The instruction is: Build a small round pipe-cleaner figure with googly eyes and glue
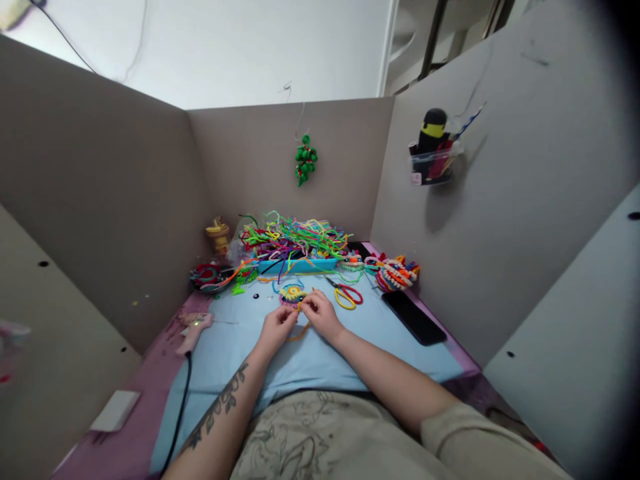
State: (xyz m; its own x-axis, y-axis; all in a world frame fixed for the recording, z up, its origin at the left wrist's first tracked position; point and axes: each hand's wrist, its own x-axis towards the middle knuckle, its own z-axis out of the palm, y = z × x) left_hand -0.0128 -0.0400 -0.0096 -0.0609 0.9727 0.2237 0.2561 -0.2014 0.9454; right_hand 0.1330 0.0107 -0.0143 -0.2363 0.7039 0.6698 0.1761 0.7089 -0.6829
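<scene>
Close together over the middle of the blue-covered table, both hands pinch an orange pipe cleaner, whose loose end curves down below them. My left hand is closed on it with thumb and finger. From the other side my right hand grips the same strand, its fingers bent. Just beyond the fingertips sits a small figure of coiled pipe cleaners, yellow, pink and blue, partly hidden by the hands. Scissors with red and yellow handles lie right of my right hand.
A blue tray heaped with pipe cleaners stands at the back. A pink glue gun with a black cord lies left, a black phone right. Finished-looking coiled pieces sit back right. Grey panels wall the table in.
</scene>
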